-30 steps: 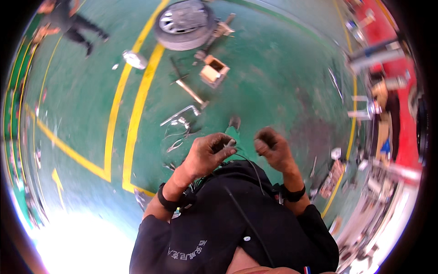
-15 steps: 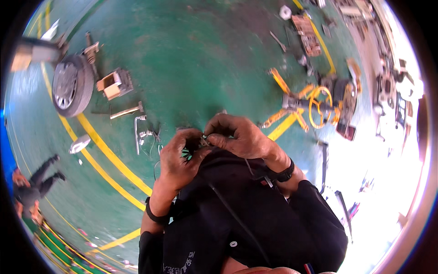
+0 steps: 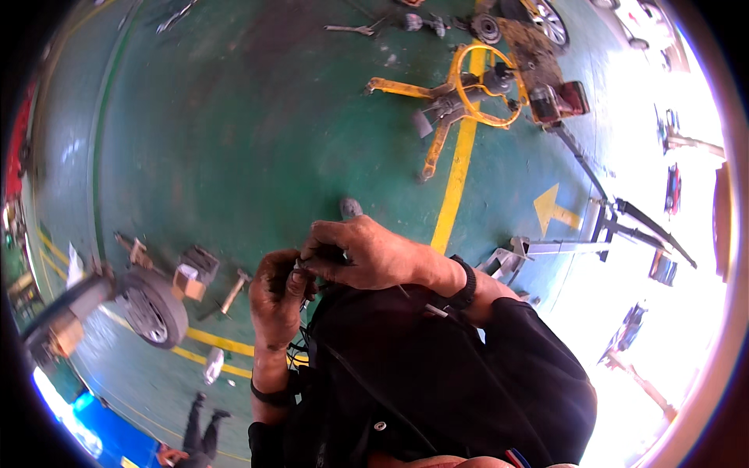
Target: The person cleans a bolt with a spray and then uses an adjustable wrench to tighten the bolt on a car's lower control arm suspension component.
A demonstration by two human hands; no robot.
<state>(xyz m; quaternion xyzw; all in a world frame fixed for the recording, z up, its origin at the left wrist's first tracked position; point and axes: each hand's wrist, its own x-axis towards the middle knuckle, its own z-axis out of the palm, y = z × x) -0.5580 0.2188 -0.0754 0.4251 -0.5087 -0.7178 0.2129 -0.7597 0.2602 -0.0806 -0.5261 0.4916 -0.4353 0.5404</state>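
Observation:
My left hand (image 3: 277,300) and my right hand (image 3: 367,253) meet close in front of my chest, fingers pinched together on a small dark part (image 3: 300,269) that I cannot make out. Both hands are grimy. Thin dark wires (image 3: 300,343) hang below the left hand against my black shirt (image 3: 437,374). A black band circles each wrist. The toe of my shoe (image 3: 350,207) shows just above the right hand on the green floor.
A wheel with tyre (image 3: 152,308) lies at the left with a small box (image 3: 191,277) and a hammer (image 3: 232,292) beside it. A yellow wheeled frame (image 3: 460,97) stands at the top right. Another person (image 3: 199,433) stands at the lower left. Yellow lines cross the floor (image 3: 234,140).
The view has swung round, so the wheel has slid from the top toward the lower left. My hands, apart one second ago, have come together on the small part.

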